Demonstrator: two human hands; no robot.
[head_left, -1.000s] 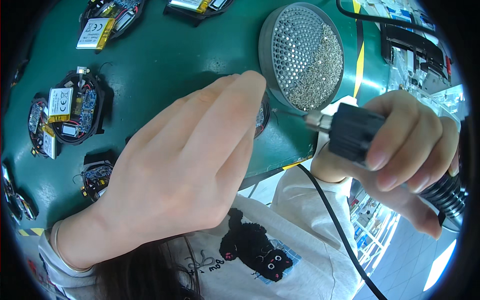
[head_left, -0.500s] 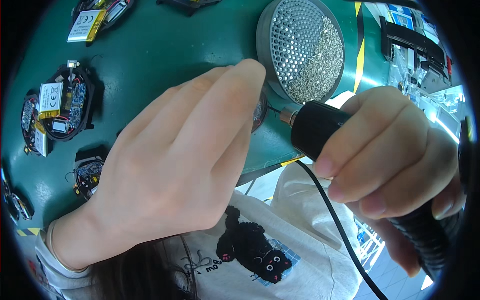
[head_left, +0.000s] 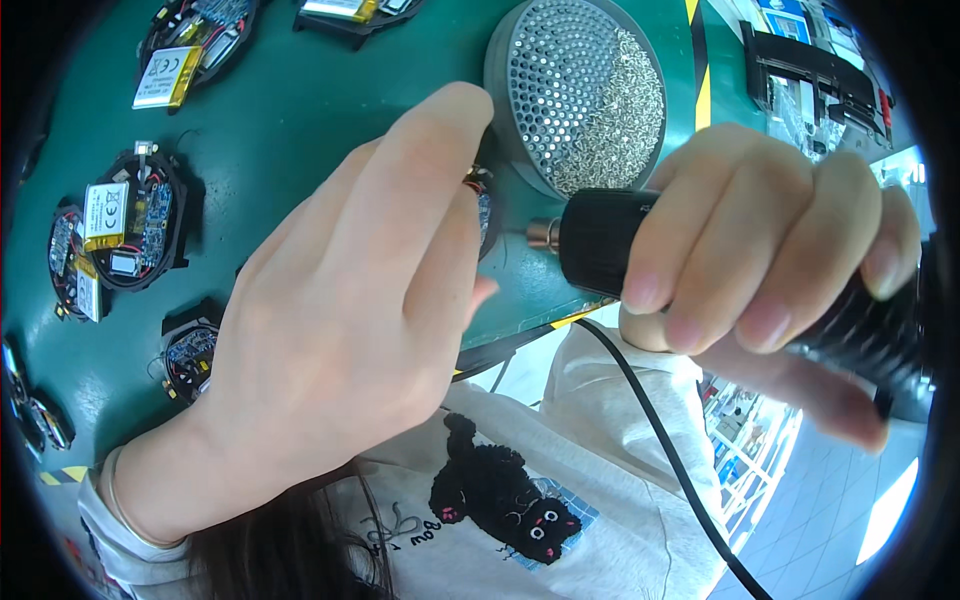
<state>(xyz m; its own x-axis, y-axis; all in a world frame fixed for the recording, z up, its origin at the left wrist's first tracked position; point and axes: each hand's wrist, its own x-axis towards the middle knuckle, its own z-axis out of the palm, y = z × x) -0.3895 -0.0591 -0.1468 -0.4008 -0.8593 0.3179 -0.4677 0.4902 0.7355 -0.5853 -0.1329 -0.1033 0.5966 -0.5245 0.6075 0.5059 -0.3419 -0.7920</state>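
Round circuit unit [head_left: 485, 212] sat on or just above the green table [head_left: 285, 120], mostly behind the left hand [head_left: 335, 285]; that hand's fingertips were hidden, so couldn't tell if it was clamped on the unit. Right hand [head_left: 755, 245] was wrapped firmly around a black driver [head_left: 600, 240], metal nose facing the unit, contact unclear. Step looked like driver work at the unit's edge; next move likely called for a steady unit and a lined-up tip. Beyond: perforated tray [head_left: 555, 75] with loose screws [head_left: 615, 125]; more units [head_left: 150, 225] lay left.

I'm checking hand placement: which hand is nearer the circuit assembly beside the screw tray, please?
Left: the left hand partly covers the circuit assembly; the right hand is farther right, holding a black screwdriver.
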